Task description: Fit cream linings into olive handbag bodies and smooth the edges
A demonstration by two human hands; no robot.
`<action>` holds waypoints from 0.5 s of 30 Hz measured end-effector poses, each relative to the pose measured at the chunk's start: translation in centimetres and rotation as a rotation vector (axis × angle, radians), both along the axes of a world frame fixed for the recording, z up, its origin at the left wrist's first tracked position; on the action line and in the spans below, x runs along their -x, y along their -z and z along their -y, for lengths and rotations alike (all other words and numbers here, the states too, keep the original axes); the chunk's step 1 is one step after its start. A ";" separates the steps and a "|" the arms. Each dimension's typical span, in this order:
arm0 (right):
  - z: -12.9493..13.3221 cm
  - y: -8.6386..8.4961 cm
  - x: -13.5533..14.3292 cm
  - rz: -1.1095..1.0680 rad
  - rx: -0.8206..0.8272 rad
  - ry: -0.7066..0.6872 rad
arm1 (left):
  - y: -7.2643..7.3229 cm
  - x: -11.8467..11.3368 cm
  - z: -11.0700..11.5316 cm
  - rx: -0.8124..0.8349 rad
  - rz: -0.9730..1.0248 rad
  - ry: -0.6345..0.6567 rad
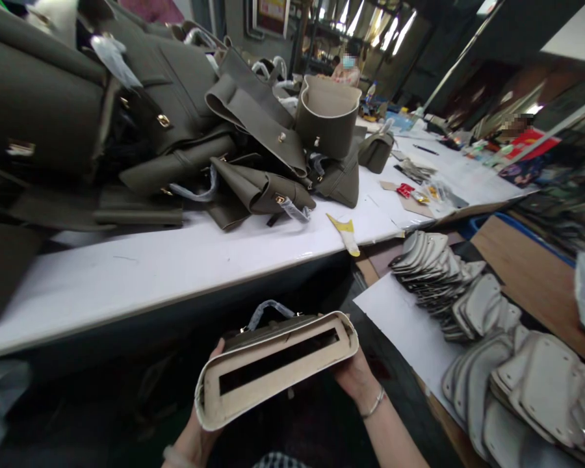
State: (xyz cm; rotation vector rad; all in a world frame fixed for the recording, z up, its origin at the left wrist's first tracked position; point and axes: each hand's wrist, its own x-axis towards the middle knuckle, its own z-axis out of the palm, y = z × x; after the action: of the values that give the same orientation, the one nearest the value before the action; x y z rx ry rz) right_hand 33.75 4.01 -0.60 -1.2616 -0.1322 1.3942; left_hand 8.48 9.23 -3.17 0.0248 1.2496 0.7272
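A dark bag with a cream-edged open side [277, 367] is held between my two hands above the dark gap in front of the table. Its open side faces me and shows a beige panel with a long dark slot. A plastic-wrapped handle [268, 309] rises at its far side. My left hand [205, 406] grips the bag's left end, its fingers mostly hidden behind it. My right hand [355, 374] holds the right end, fingers partly out of sight beneath the bag.
Many dark olive bags [175, 91] are heaped on the white table [175, 260]. A yellow and white scrap [345, 234] lies at its edge. Stacked grey-white panels [536, 383] stand at right. A masked person [347, 70] is at the far end.
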 end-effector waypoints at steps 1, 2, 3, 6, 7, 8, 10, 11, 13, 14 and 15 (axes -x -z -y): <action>-0.4 -0.2 0.0 -0.007 -0.006 0.002 | -0.3 0.1 -0.2 0.054 0.031 0.008; -0.8 -0.5 0.0 -0.015 -0.007 0.004 | -0.5 0.2 -0.3 0.096 0.057 0.016; -1.0 -0.8 -0.1 -0.018 -0.001 0.004 | -0.6 0.3 -0.4 0.113 0.070 0.018; -0.5 -2.2 -0.7 0.033 0.017 -0.024 | -0.8 0.3 -0.2 0.052 0.008 -0.033; -0.1 -2.7 -0.9 0.094 0.009 -0.043 | -0.8 0.3 0.0 0.027 -0.018 -0.061; 0.4 -3.1 -1.0 0.186 -0.004 -0.065 | -0.8 0.3 0.2 0.016 -0.039 -0.088; 1.3 -3.8 -1.1 0.444 -0.017 -0.101 | -0.8 0.2 0.7 0.009 -0.055 -0.126; 1.6 -4.0 -1.0 0.582 -0.010 -0.113 | -0.8 0.2 1.0 -0.006 -0.054 -0.139; 1.8 -4.2 -1.0 0.794 0.014 -0.137 | -0.6 0.3 1.4 -0.051 -0.067 -0.172; 1.6 -4.3 -1.0 0.857 0.019 -0.156 | -0.4 0.4 1.5 -0.080 -0.076 -0.188; 1.4 -4.3 -1.0 0.897 0.018 -0.186 | -0.2 0.5 1.6 -0.093 -0.087 -0.201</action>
State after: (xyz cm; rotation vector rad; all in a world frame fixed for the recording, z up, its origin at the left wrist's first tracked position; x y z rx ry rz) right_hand 34.76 2.62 3.66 -1.8462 -0.8648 0.8809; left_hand 8.02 7.64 -2.96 0.0074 1.3126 0.9666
